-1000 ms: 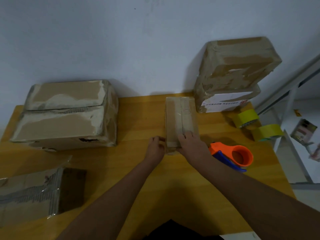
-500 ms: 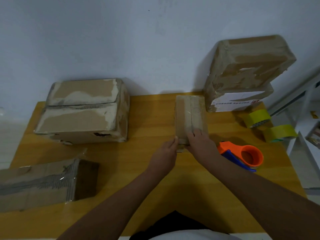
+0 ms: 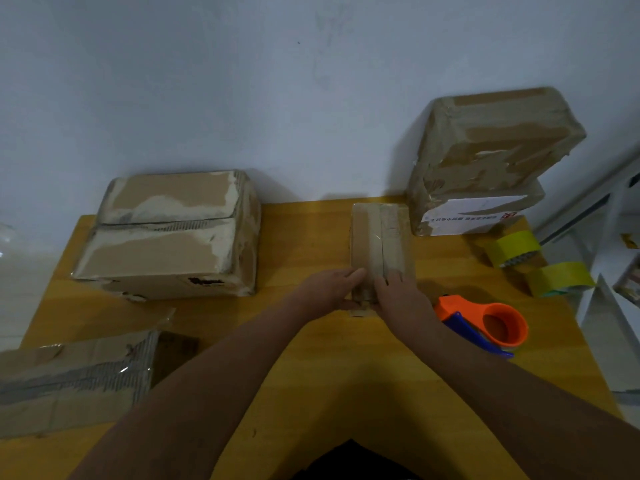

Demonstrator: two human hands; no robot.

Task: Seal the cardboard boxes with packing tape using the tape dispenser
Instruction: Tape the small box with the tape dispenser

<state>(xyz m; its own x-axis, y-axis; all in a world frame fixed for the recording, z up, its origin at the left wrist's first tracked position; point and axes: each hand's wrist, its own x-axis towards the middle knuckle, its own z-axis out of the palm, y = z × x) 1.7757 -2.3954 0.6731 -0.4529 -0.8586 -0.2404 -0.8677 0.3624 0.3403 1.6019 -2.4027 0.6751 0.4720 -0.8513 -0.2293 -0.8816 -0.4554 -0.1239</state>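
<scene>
- Since a second ago, the left hand point(image 3: 327, 289) has slid in from beside the small box point(image 3: 380, 244) to lie against its near left corner, closing up toward the right hand point(image 3: 401, 294); the tape dispenser point(image 3: 485, 327) lies where it did.
- At the far left, a flattened carton point(image 3: 72, 382) overhangs the near edge of the bench point(image 3: 311, 375).
- Behind it, a large box point(image 3: 169, 233) with torn, patchy tape sits against the wall.
- Left hand: fingers straight, pressing the small box's near left corner, gripping nothing.
- Small box: at mid-bench toward the back, long side running away from the person, a tape strip along its top seam.
- Right hand: fingers laid flat over the box's near top edge, pressing down, not curled round anything.
- Tape dispenser: orange with a blue handle, on the bench just right of the right wrist, untouched.
- Further right at the back, two stacked boxes point(image 3: 485, 157) stand beside the small box.
- Two yellow tape rolls point(image 3: 516, 249) lie near the bench's right edge.
</scene>
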